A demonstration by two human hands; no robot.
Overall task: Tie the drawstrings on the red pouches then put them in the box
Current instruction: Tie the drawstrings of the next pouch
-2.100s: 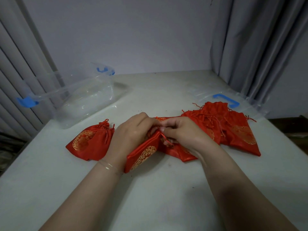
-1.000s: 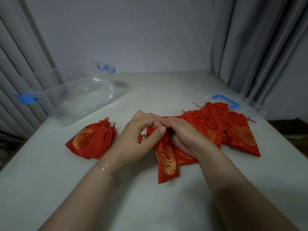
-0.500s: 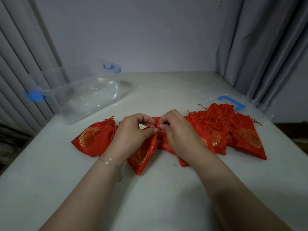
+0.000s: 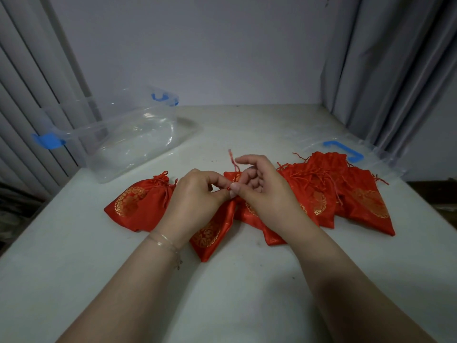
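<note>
At far left the clear box (image 4: 118, 142) stood without pouches on the tabletop (image 4: 222, 280), a tied pouch (image 4: 138, 206) just before it. The left hand (image 4: 195, 201) pinched a drawstring at the middle pouch (image 4: 212, 233). Half a second earlier both grips were bunched at its mouth; now the right hand (image 4: 267, 194) had drawn a cord end (image 4: 232, 160) upward, so knotting looked underway. Untied pouches (image 4: 346, 194) waited at right.

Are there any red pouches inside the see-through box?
No, the clear box holds no pouches; the red pouches all lie on the table.
</note>
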